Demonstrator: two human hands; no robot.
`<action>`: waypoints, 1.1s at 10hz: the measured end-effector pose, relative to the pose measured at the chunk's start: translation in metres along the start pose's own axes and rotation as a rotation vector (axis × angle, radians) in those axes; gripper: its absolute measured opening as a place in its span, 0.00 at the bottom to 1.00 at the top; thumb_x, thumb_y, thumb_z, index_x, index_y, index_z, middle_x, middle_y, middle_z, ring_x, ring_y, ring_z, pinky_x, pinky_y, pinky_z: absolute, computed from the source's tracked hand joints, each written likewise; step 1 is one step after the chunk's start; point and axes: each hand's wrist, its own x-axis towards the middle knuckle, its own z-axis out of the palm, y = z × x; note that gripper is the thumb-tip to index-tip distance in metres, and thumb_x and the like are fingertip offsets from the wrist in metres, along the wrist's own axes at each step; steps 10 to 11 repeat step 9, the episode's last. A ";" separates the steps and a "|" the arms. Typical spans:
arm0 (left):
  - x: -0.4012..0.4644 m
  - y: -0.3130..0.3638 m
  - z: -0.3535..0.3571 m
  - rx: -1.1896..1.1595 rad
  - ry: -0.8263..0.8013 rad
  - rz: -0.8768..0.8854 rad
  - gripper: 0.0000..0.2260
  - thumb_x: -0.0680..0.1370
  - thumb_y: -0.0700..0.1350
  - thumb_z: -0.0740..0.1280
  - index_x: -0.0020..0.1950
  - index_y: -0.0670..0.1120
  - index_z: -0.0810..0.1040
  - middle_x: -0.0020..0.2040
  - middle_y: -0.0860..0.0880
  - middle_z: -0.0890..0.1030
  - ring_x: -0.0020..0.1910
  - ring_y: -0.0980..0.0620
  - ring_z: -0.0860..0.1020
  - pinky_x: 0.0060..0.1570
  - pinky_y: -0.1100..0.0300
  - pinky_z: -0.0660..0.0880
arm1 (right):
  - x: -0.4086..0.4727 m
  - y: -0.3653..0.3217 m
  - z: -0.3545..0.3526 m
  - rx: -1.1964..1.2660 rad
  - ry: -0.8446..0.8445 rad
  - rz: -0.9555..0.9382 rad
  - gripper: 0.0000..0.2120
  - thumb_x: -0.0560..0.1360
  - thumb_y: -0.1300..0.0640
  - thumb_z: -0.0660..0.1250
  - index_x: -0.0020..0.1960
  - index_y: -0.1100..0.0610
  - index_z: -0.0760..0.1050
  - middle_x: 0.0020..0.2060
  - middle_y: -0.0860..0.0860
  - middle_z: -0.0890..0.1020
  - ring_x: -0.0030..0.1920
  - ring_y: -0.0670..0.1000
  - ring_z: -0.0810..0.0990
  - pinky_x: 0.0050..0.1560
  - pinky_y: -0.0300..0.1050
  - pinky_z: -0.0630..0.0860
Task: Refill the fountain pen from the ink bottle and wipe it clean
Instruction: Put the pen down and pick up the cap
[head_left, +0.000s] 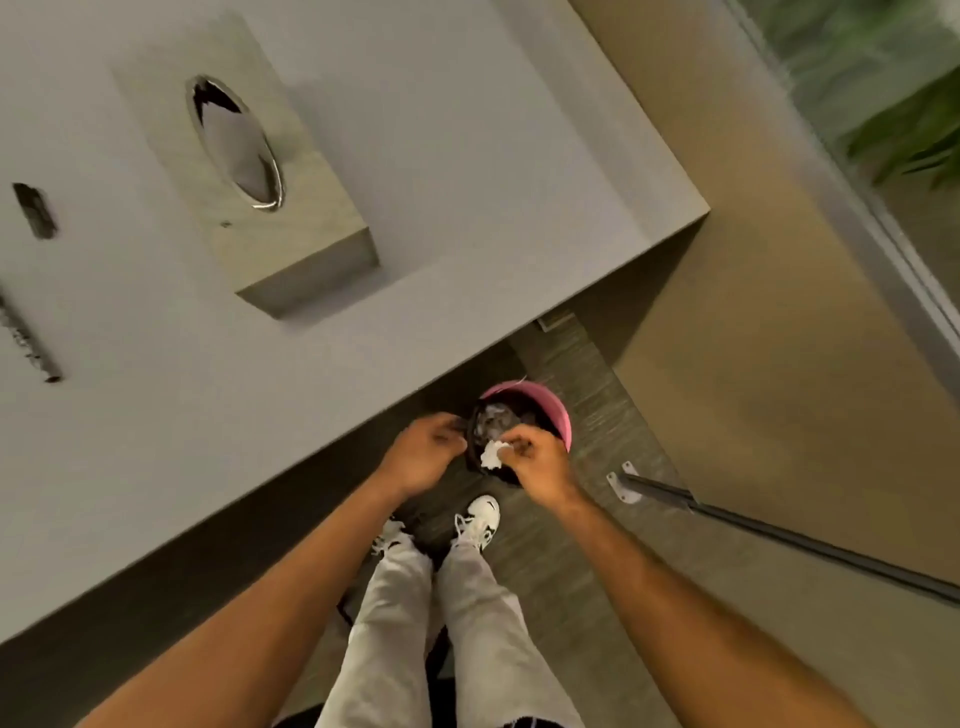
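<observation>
Lower centre of frame: right hand (540, 460) pinches crumpled white tissue (492, 453) over pink bin (558, 415), left hand (423, 451) curled at bin's rim, grip unclear; pen (28, 332) on table (467, 182) far left.

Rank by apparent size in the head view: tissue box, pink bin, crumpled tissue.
1. tissue box, though it sits nearer the camera than the others
2. pink bin
3. crumpled tissue, in the right hand

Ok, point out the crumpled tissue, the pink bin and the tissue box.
crumpled tissue (492, 453), head view, on the white wad pinched by the right hand.
pink bin (558, 410), head view, on its pink outer wall at the right.
tissue box (311, 228), head view, on its top face near the oval opening.
</observation>
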 end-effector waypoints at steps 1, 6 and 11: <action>0.039 -0.032 0.014 -0.027 0.004 -0.085 0.16 0.78 0.39 0.68 0.66 0.41 0.76 0.59 0.43 0.82 0.58 0.47 0.80 0.65 0.51 0.73 | 0.027 0.030 0.020 -0.018 0.008 0.093 0.05 0.74 0.62 0.72 0.48 0.60 0.84 0.39 0.52 0.84 0.42 0.50 0.81 0.50 0.50 0.78; 0.239 -0.171 0.064 0.028 0.001 -0.173 0.20 0.79 0.40 0.67 0.70 0.36 0.71 0.65 0.40 0.78 0.65 0.44 0.76 0.66 0.52 0.71 | 0.196 0.205 0.091 -0.238 0.026 0.359 0.10 0.77 0.51 0.67 0.53 0.55 0.82 0.55 0.61 0.83 0.57 0.63 0.79 0.56 0.51 0.77; 0.206 -0.137 0.072 0.066 0.021 -0.029 0.17 0.78 0.41 0.68 0.66 0.41 0.76 0.58 0.51 0.78 0.59 0.53 0.77 0.59 0.59 0.72 | 0.177 0.184 0.075 -0.199 -0.035 0.296 0.19 0.78 0.50 0.67 0.67 0.56 0.72 0.59 0.59 0.82 0.61 0.61 0.80 0.59 0.53 0.78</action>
